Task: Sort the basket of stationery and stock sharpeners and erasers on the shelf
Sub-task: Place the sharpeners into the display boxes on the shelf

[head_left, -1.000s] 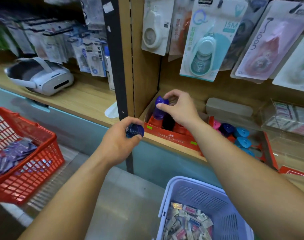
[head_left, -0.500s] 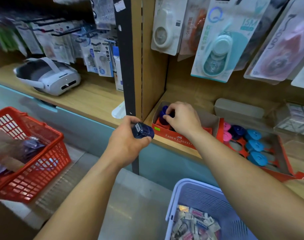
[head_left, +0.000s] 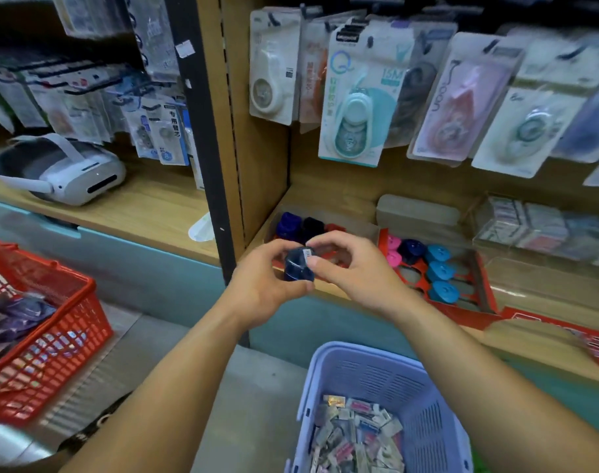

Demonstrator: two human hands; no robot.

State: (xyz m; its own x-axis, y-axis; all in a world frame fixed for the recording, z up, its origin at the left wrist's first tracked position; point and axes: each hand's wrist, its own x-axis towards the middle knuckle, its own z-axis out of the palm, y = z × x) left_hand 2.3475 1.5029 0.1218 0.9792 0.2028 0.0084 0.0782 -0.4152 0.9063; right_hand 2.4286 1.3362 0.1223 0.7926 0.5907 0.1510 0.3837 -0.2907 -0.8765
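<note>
Before shelf [head_left: 536, 288], left hand [head_left: 264, 285] grips blue sharpener [head_left: 296, 268]; right hand [head_left: 352, 268] seemingly pinches its top.

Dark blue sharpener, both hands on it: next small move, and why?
Likely hand the dark blue sharpener to the right hand and set it in the red display box, beside the purple sharpener. The left hand grips it from below, the right hand pinches its top, right in front of that box, whose right part looks free.
</note>
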